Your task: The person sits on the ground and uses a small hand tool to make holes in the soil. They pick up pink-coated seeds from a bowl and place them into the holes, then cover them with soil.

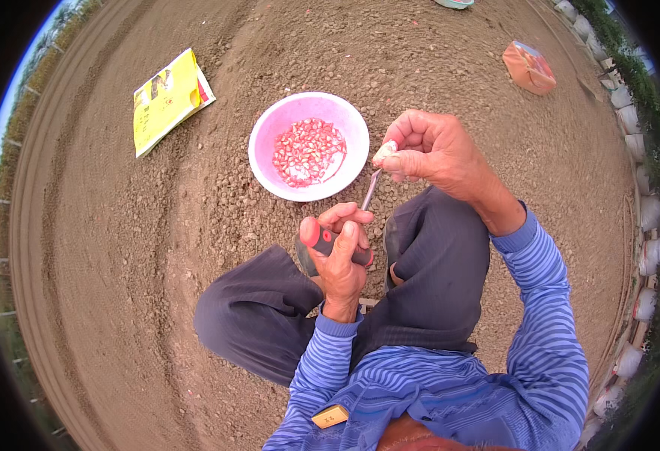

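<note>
My left hand (340, 265) grips the black-and-red handle (358, 255) of a hand tool. The tool's slim metal shaft (370, 190) points up toward my other hand, its tip close below a whitish clove-like piece (385, 152). Thumb and fingertips of my right hand (439, 155) pinch that piece, partly covering it. Just left of it, a round pink basin (262, 163) sits on the soil. Many small pink-and-white pieces (307, 147), like seeds or cloves, lie across its bottom in reddish wet residue.
Loose, crumbly soil (228, 225) surrounds me. A folded yellow printed bag (163, 107) lies at upper left. An orange-wrapped package (528, 67) rests at upper right, near a pale green container (455, 3) at the top edge. White containers (651, 256) line the right side. My bent knees (439, 265) flank my hands.
</note>
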Available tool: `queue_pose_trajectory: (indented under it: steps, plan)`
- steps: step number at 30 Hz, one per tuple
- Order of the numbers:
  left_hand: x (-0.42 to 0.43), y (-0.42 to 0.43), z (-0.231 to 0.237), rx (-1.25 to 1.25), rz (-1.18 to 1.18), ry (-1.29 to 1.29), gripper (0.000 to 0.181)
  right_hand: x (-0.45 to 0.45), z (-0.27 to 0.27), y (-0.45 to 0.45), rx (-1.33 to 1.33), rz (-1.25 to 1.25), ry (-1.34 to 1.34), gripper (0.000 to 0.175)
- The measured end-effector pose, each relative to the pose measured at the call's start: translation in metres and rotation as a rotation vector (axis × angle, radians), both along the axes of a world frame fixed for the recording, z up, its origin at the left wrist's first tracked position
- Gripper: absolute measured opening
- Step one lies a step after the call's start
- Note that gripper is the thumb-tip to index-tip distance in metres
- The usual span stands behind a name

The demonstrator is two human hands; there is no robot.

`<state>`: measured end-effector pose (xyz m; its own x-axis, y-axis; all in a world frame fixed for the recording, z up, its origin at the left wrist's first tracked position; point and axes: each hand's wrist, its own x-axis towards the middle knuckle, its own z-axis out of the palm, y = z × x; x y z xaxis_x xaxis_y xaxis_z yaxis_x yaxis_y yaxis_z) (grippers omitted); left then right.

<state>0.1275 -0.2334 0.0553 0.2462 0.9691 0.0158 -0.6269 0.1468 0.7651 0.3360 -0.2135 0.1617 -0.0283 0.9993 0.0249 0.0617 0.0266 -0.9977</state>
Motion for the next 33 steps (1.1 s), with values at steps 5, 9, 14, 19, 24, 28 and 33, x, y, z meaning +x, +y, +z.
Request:
queue_pose_trajectory:
  steps: [5, 9, 14, 19, 24, 28, 33]
  plan:
    - [-0.003, -0.005, 0.018, -0.013, 0.105, -0.057, 0.031, -0.046, -0.018, -0.014, -0.234, 0.070, 0.451, 0.023]
    - [-0.011, -0.004, 0.017, -0.007, 0.151, -0.045, 0.026, -0.062, -0.049, -0.022, -0.331, 0.175, 0.723, 0.023]
    - [-0.020, -0.004, 0.009, -0.059, 0.105, -0.056, 0.013, -0.067, -0.076, -0.035, -0.416, 0.176, 0.754, 0.023]
    - [-0.020, -0.005, 0.000, -0.073, 0.064, -0.106, 0.012, -0.069, -0.085, -0.037, -0.422, 0.170, 0.697, 0.023]
    - [-0.019, -0.003, -0.012, -0.081, 0.055, -0.076, 0.013, -0.068, -0.085, -0.040, -0.409, 0.142, 0.583, 0.023]
    - [-0.017, -0.004, -0.017, -0.136, 0.092, -0.043, 0.014, -0.069, -0.084, -0.040, -0.400, 0.114, 0.511, 0.022]
    - [-0.013, -0.004, -0.017, -0.164, 0.117, -0.034, 0.014, -0.068, -0.084, -0.040, -0.394, 0.110, 0.485, 0.018]
